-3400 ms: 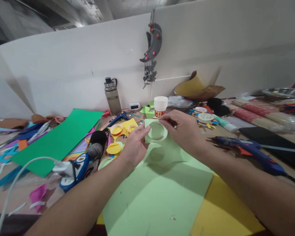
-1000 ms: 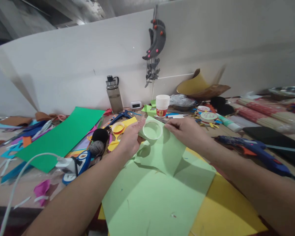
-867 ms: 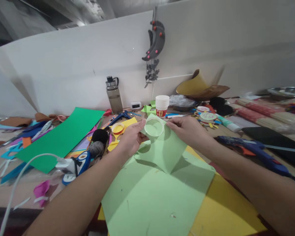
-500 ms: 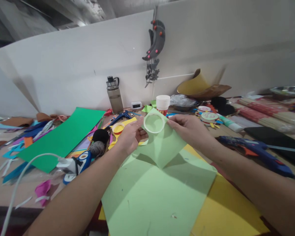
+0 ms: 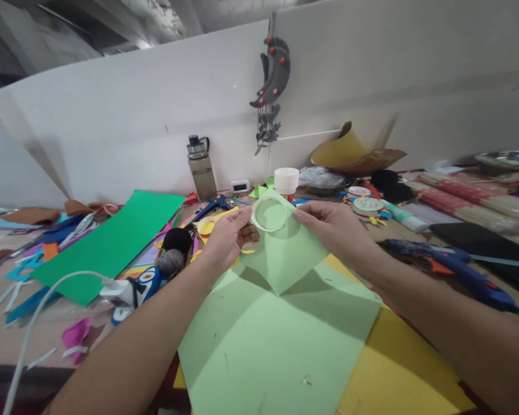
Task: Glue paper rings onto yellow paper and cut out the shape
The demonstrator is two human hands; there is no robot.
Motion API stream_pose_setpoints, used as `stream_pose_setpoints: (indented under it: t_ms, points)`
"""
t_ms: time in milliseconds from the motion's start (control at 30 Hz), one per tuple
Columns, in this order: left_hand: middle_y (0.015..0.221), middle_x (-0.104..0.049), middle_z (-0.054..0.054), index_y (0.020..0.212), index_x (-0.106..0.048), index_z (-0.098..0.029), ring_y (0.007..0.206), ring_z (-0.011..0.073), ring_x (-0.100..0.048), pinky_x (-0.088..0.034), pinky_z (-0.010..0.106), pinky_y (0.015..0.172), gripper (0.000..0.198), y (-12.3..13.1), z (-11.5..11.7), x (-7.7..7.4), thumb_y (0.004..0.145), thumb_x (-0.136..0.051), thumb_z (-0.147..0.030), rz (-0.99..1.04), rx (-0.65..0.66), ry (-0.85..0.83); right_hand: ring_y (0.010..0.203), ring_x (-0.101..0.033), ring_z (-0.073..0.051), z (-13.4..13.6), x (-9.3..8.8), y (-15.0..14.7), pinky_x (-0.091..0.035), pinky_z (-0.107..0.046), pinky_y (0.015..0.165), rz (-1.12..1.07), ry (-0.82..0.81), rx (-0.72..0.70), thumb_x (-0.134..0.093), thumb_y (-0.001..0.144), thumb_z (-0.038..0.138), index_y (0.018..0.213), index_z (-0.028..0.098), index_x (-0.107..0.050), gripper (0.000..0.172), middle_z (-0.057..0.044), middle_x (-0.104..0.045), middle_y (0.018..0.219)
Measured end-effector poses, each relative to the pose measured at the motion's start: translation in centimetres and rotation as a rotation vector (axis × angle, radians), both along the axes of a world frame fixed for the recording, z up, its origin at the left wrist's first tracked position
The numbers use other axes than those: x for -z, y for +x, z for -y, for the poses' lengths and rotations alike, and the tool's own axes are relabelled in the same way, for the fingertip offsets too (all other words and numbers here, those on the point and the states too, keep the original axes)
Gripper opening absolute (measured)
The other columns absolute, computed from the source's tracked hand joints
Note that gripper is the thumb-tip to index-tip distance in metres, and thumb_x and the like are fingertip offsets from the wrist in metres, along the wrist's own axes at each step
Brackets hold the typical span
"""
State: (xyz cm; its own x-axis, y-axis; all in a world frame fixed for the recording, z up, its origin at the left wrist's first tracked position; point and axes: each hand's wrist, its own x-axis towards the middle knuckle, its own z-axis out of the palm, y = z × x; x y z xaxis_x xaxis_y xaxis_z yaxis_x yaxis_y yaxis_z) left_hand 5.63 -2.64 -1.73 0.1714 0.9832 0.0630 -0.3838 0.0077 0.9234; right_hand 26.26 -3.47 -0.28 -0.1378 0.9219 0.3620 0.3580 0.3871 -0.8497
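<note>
My left hand [image 5: 231, 239] is closed, thumb and fingers pinching the left edge of a white ring [image 5: 256, 221]. The ring is upright in front of a light green sheet of paper [image 5: 281, 259], which shows through its middle. My right hand [image 5: 328, 222] pinches that raised sheet near its right edge between thumb and fingers. The sheet stands tilted with a corner pointing down. Beneath it lies a larger light green sheet [image 5: 285, 346], on top of yellow sheets [image 5: 398, 357].
Paper cups [image 5: 286, 180] stand stacked behind the ring. A bottle [image 5: 202, 173] and a small clock [image 5: 240, 185] are at the wall. Left lie a green sheet [image 5: 112, 248] and a white cable [image 5: 30, 328]. A blue glue gun [image 5: 450, 259] rests on the right.
The ring has shifted slightly left and up against the raised green sheet, turning a little. My right hand and the sheet are nearly unmoved.
</note>
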Motion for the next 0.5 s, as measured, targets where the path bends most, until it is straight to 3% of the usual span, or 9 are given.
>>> stream_pose_setpoints:
  t_ms: [167,267,400,500]
  points:
    - [0.078,-0.069,0.004,0.092,-0.067,-0.013,0.062,0.0107,-0.062,-0.051,0.024,0.063,0.041,0.1,0.6,-0.3,0.07,-0.08,-0.046,-0.068,0.095,0.016,0.057,-0.057,-0.018,-0.4,0.2,0.2,-0.043,-0.031,0.05,-0.021,-0.019,-0.011,-0.056,0.085,0.042,0.077,0.023,-0.067,0.023,-0.002,-0.068,0.069]
    - [0.075,-0.068,0.003,0.087,-0.067,-0.013,0.06,0.0091,-0.061,-0.05,0.021,0.061,0.041,0.3,1.0,-0.7,0.066,-0.083,-0.045,-0.106,0.038,0.041,0.067,-0.062,-0.021,-0.7,0.3,0.3,-0.048,-0.034,0.058,-0.011,0.014,-0.066,-0.054,0.086,0.042,0.087,0.023,-0.067,0.023,-0.004,-0.071,0.08]
    - [0.075,-0.069,0.002,0.086,-0.067,-0.014,0.063,0.0087,-0.062,-0.051,0.021,0.065,0.038,0.6,1.1,-0.9,0.064,-0.085,-0.04,-0.082,-0.071,0.104,0.103,-0.059,-0.031,-1.0,0.4,0.6,-0.045,-0.047,0.088,0.197,0.338,0.065,-0.059,0.083,0.04,0.104,0.022,-0.065,0.028,-0.011,-0.069,0.11]
    - [0.082,-0.071,0.002,0.09,-0.067,-0.015,0.07,0.0103,-0.065,-0.052,0.022,0.069,0.038,0.7,1.1,-1.0,0.064,-0.085,-0.035,-0.062,-0.11,0.134,0.111,-0.053,-0.033,-0.9,0.5,0.7,-0.037,-0.052,0.095,0.299,0.516,0.219,-0.059,0.084,0.038,0.102,0.021,-0.064,0.026,-0.013,-0.065,0.113]
